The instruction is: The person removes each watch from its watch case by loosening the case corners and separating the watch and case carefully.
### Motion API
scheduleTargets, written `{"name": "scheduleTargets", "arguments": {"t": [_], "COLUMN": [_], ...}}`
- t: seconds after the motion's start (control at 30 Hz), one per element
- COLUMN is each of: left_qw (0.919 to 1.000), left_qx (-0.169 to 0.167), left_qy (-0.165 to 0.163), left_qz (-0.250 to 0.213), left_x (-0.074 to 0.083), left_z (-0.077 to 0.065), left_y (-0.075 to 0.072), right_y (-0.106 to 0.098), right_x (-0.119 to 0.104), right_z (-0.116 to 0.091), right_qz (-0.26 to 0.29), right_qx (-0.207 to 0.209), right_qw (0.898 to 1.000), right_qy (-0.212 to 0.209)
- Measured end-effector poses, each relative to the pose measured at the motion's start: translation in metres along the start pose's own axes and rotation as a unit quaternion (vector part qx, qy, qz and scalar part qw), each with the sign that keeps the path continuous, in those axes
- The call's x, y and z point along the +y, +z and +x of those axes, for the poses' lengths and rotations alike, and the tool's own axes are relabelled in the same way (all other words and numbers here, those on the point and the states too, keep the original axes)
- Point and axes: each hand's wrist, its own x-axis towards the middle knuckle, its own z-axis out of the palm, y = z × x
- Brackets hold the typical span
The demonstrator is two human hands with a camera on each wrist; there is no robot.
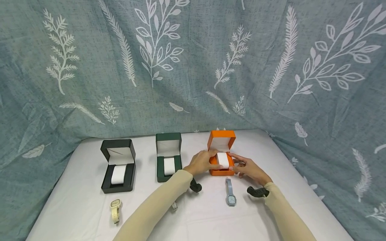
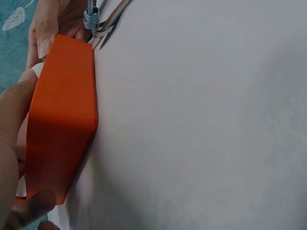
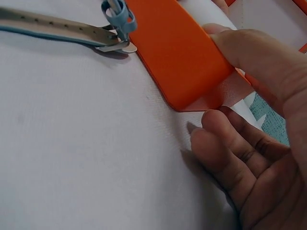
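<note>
An open orange watch box [image 1: 221,172] with a white watch cushion [image 1: 222,160] stands between both hands. My left hand [image 1: 201,163] reaches in from the left, its thumb against the cushion and one finger by the box corner [image 2: 62,158]. From the right, my right hand [image 1: 248,170] has thumb and index finger at the cushion's edge; its other fingers [image 3: 216,148] bend beside the box's outer wall. How firmly either hand grips is partly hidden. In front of the box lies a light blue wristwatch [image 1: 231,195], its buckle [image 3: 117,45] near the box.
A green watch box [image 1: 164,179] and a black watch box [image 1: 117,188] stand open to the left, each with a white cushion. A cream wristwatch [image 1: 115,211] lies before the black box. Another watch [image 1: 174,206] is mostly hidden by the left sleeve. Patterned cloth [image 1: 193,113] hangs behind the white table.
</note>
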Motion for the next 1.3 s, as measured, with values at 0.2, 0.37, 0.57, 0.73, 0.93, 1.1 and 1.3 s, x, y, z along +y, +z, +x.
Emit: {"name": "scheduleTargets", "arguments": {"t": [0.2, 0.37, 0.57, 0.73, 0.93, 1.1, 1.3], "left_qw": [0.9991, 0.9990, 0.9991, 0.9995, 0.9997, 0.9995, 0.9994], "left_qx": [0.004, 0.003, 0.004, 0.007, 0.014, 0.018, 0.018], "left_qy": [0.014, 0.017, 0.019, 0.014, -0.011, -0.020, 0.018], "left_qz": [0.039, 0.042, 0.038, 0.026, 0.019, 0.018, 0.023], "left_x": [-0.001, 0.000, 0.002, 0.005, -0.002, -0.001, 0.007], "left_z": [0.003, 0.002, -0.001, -0.003, -0.008, -0.007, -0.005], "left_y": [0.003, 0.002, 0.000, -0.004, -0.010, -0.010, -0.023], "right_y": [0.000, 0.000, 0.001, 0.001, 0.009, 0.008, 0.002], "right_x": [-0.001, -0.001, 0.002, 0.003, -0.002, -0.003, -0.004], "right_z": [-0.001, -0.002, -0.001, -0.001, 0.010, 0.010, 0.001], "right_qz": [0.004, 0.005, 0.008, 0.010, 0.004, 0.009, -0.011], "right_qx": [0.001, -0.002, -0.002, -0.001, -0.011, -0.012, -0.001], "right_qw": [1.000, 1.000, 1.000, 1.000, 1.000, 1.000, 1.000], "right_qy": [0.003, -0.001, 0.000, -0.001, -0.005, -0.007, -0.010]}}
